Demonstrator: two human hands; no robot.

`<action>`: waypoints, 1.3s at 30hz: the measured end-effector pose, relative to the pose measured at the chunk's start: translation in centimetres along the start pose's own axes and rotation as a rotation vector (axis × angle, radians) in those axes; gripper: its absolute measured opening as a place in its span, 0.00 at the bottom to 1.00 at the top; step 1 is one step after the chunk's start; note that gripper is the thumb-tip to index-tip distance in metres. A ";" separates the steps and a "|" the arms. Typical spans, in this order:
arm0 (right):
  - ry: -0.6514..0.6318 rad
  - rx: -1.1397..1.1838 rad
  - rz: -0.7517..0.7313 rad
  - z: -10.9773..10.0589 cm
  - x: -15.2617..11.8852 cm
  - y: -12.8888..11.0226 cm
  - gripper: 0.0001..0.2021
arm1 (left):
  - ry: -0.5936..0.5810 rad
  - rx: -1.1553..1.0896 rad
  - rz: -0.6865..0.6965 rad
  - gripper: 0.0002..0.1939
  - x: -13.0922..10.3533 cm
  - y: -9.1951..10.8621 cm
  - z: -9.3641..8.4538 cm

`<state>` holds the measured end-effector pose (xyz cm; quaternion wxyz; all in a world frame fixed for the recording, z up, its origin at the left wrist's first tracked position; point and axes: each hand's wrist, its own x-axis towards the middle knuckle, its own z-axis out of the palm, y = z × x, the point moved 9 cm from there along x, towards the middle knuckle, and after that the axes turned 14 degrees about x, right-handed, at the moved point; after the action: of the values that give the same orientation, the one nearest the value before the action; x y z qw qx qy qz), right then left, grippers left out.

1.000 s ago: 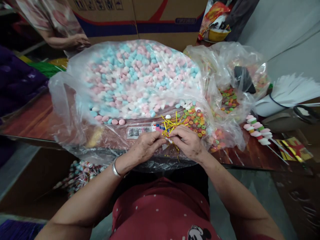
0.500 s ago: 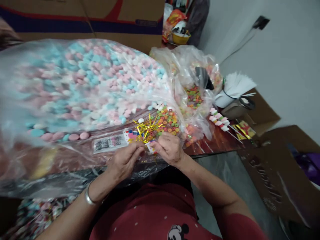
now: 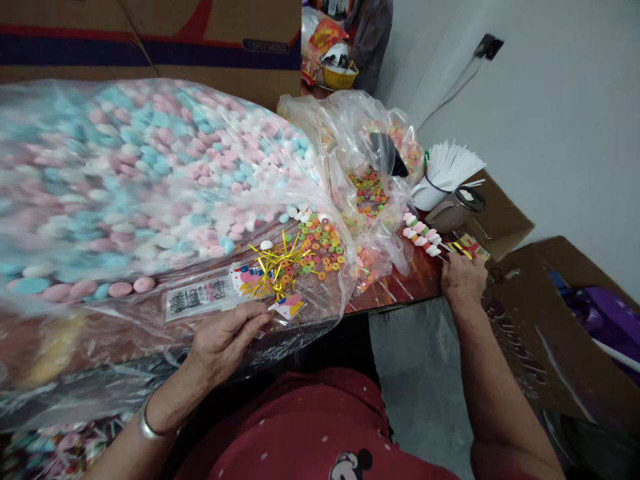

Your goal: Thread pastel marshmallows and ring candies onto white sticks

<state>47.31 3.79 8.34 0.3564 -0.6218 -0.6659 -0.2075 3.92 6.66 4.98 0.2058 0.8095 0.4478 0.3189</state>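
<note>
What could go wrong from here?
Right hand is at the candy skewers, which lie close together: lifting one might drag another.
Gold ties overlap loose ring candies; a brush could scatter both.
Left hand holds the printed bag by fingertips only, so it may slip.

left grip (image 3: 225,338): closed in pinch | right grip (image 3: 464,278): back uppermost | right arm (image 3: 500,377): stretched outward

A small clear packet (image 3: 291,307), its printed end white with yellow, pink and blue, is pinched at its left edge. Pink-and-white candy skewers (image 3: 423,235) lie close together at the table's (image 3: 423,283) right end, stick ends angled nearer right.
</note>
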 end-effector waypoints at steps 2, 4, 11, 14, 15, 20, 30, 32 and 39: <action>-0.019 -0.013 -0.021 0.1 -0.6 0.5 0.24 | -0.004 -0.025 -0.015 0.13 0.0 -0.2 0.0; -0.028 -0.005 -0.034 -0.1 -0.7 0.1 0.22 | -0.005 -0.036 -0.047 0.13 0.0 -0.5 -0.1; -0.032 0.320 -0.149 -2.1 0.7 -7.5 0.14 | 0.016 -0.095 -0.078 0.14 -0.1 -1.4 -0.8; -0.203 0.490 -0.208 -0.7 1.7 -13.0 0.21 | 0.026 -0.097 -0.046 0.13 -0.2 -1.3 -1.1; -0.230 0.522 -0.263 -0.4 2.0 -15.0 0.21 | 0.029 -0.095 -0.038 0.13 -0.3 -1.3 -1.2; -0.270 0.598 -0.482 0.6 3.1 -20.8 0.15 | 0.042 -0.106 -0.040 0.13 -0.8 -1.8 -1.6; -0.294 0.479 -0.592 1.4 3.2 -22.1 0.09 | -0.065 -0.160 -0.058 0.14 -1.3 -2.3 -1.2; -0.296 0.493 -0.582 1.4 3.3 -21.9 0.11 | -0.092 -0.166 -0.059 0.14 -1.2 -2.2 -1.1; -0.308 0.515 -0.599 1.5 3.1 -22.2 0.16 | -0.172 -0.351 -0.193 0.15 -1.4 -3.0 -0.1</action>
<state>25.38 3.84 13.32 0.3203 -0.3153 -0.8927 -0.0336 1.53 7.02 2.71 0.4108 0.7387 0.4418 0.3006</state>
